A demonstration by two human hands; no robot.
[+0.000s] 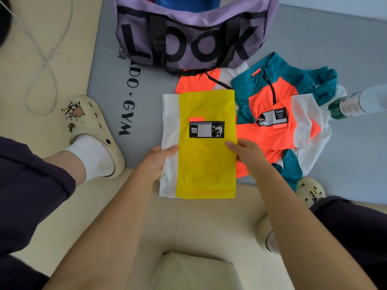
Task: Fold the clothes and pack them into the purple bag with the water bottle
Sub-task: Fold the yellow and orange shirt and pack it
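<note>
Lying between them, folded yellow shirt [206, 160]; left hand [156, 162] grasps one side; right hand [246, 152] the other.

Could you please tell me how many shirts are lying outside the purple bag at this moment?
2. The yellow shirt is folded, gripped by both hands. The teal and orange shirt lies unfolded to its right. Blue fabric inside the purple bag may be more clothes.

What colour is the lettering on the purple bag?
Black block letters on the purple bag, seen in the head view.
</note>
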